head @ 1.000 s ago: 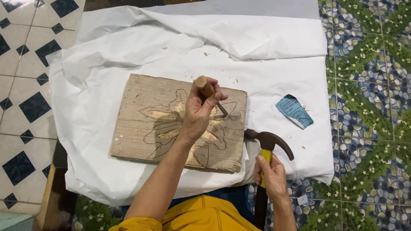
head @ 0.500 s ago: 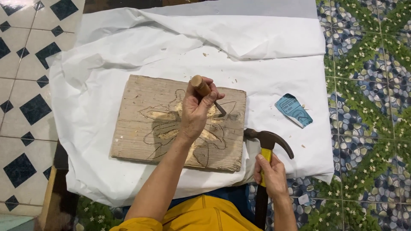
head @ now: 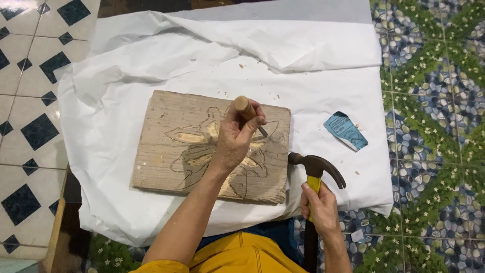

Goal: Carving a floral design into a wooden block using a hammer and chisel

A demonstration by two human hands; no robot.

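Gripping a wooden-handled chisel [head: 246,110], the left hand [head: 234,139] has its fingers wrapped tight round the handle, the blade tip set down on the wooden board [head: 166,146], right in the carved flower outline near the board's right edge. Compared with a second ago, almost nothing has shifted: the chisel sits at the same spot and the same slant, so the cut is being lined up, not yet driven. The right hand [head: 319,207] has its fingers closed on the yellow grip of a claw hammer [head: 317,167], whose dark head rests low, just beside the board's right corner, well below the chisel's butt. The board lies on a white cloth [head: 111,91] spread over the table, with a blue scrap of sandpaper [head: 345,130] to the right.
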